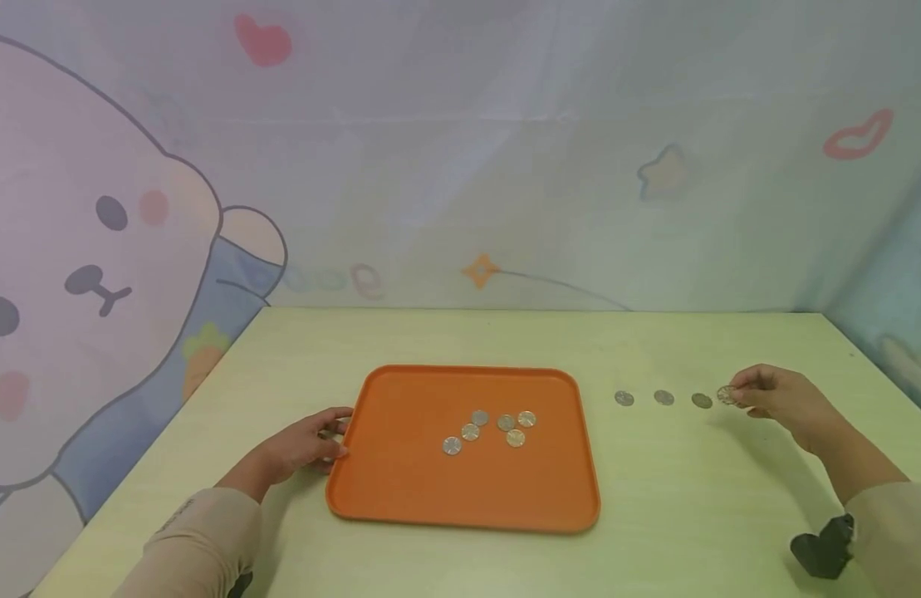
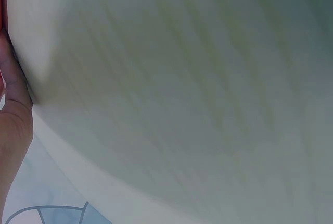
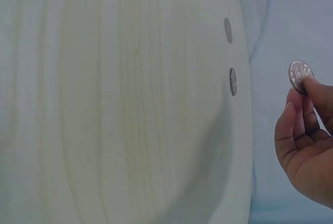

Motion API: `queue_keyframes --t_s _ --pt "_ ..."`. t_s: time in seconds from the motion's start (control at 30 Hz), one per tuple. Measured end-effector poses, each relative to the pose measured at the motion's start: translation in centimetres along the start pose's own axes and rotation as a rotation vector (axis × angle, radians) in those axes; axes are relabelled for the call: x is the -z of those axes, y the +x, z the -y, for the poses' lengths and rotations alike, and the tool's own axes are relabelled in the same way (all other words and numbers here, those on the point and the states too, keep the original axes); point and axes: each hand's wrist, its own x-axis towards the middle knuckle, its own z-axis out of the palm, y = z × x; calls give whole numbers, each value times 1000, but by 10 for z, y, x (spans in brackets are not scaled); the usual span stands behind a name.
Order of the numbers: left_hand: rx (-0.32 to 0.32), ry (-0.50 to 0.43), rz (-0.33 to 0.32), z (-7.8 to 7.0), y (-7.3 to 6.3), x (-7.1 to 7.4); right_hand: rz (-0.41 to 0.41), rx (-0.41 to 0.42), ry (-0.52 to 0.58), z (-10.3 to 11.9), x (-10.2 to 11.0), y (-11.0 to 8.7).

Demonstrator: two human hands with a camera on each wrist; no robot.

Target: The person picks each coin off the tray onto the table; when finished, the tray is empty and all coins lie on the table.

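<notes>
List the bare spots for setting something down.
Bare: table in front of the coin row, between the orange tray and the right sleeve; table behind the tray; the tray's left side and front. Crowded: around the six coins on the tray, and by the row's end, where the right hand pinches another coin.

Looks pretty evenly lit in the head view, with a soft shadow below the right hand [image 1: 792, 404] and washed-out haze on the backdrop [image 1: 505, 183]. Gets dimmer, kinda smeary in the left wrist view. Shows a blurry-edged shadow and bowed desk edge [image 3: 243, 135] in the right wrist shot.
</notes>
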Motion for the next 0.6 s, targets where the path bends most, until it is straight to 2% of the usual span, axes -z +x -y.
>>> queue_keyframes --t_s 0.37,0.6 --pt "-8 0 -1 -2 -2 -1 -25 -80 -34 -17 6 7" --pt "-22 5 6 -1 -2 -1 -40 -125 -107 -31 9 15"
